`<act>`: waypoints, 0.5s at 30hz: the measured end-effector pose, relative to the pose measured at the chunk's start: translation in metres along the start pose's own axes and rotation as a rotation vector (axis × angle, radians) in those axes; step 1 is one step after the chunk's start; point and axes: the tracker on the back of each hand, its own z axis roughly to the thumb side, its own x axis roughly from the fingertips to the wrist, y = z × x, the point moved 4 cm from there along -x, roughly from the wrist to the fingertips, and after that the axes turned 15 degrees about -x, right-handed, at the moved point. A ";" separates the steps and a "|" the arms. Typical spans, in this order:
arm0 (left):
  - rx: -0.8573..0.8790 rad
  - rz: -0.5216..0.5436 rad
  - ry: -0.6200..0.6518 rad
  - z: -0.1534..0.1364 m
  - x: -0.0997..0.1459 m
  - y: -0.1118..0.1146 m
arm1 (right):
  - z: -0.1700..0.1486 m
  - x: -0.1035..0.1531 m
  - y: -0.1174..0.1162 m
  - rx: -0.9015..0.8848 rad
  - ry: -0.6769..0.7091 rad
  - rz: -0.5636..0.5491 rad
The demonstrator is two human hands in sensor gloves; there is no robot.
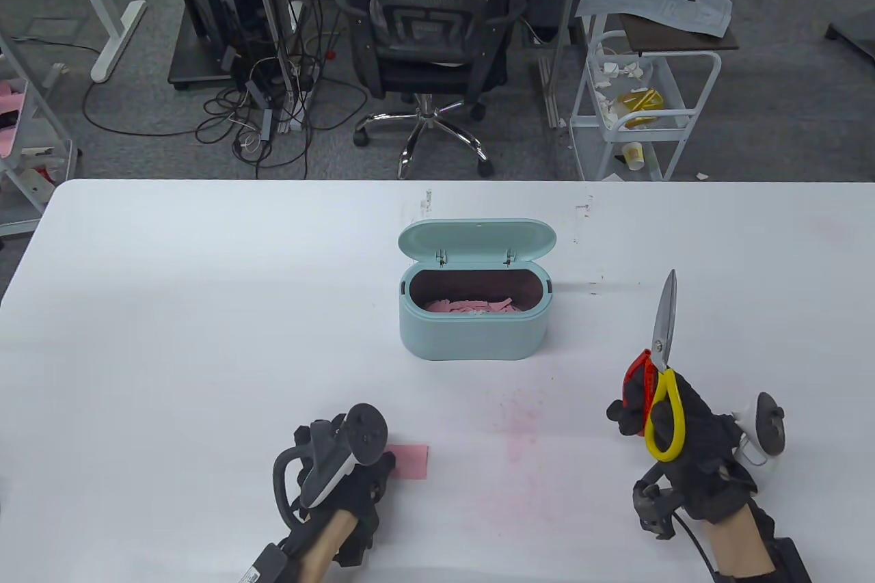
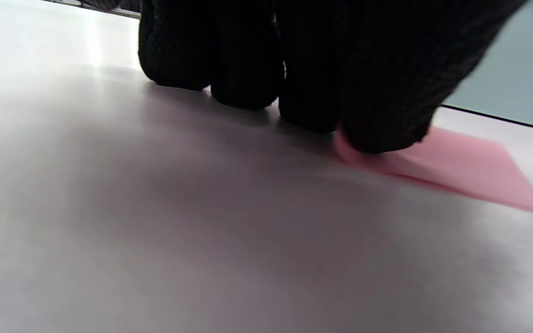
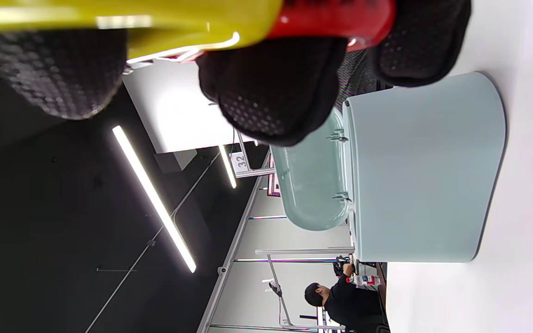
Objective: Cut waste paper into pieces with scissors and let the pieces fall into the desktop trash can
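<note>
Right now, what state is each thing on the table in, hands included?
Trash can: lid up, pink scraps inside.
Scissors: blades closed, pointing up and away, off the table.
Pink paper: flat on the table, uncut.
Left hand: fingers pressing on the paper's edge.
Right hand: gripping the scissors' handles.

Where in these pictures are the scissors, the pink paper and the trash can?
scissors [image 1: 664,323]: table view, blades near the pivot.
pink paper [image 1: 412,461]: table view, bare part beside the left hand.
trash can [image 1: 472,335]: table view, front wall.
</note>
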 end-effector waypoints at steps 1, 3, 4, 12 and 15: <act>-0.014 0.020 0.013 -0.001 0.000 -0.001 | -0.001 0.000 0.000 0.004 -0.001 -0.001; 0.025 0.027 0.016 -0.004 0.001 -0.002 | -0.002 0.000 0.000 0.016 -0.006 -0.004; 0.041 0.042 0.017 -0.006 0.002 -0.004 | -0.002 0.001 0.000 0.022 -0.008 -0.005; 0.320 0.223 0.107 -0.020 0.004 -0.028 | -0.004 0.000 -0.001 0.027 -0.025 -0.012; 0.454 0.334 0.149 -0.021 0.005 -0.046 | -0.005 0.000 -0.001 0.031 -0.031 -0.016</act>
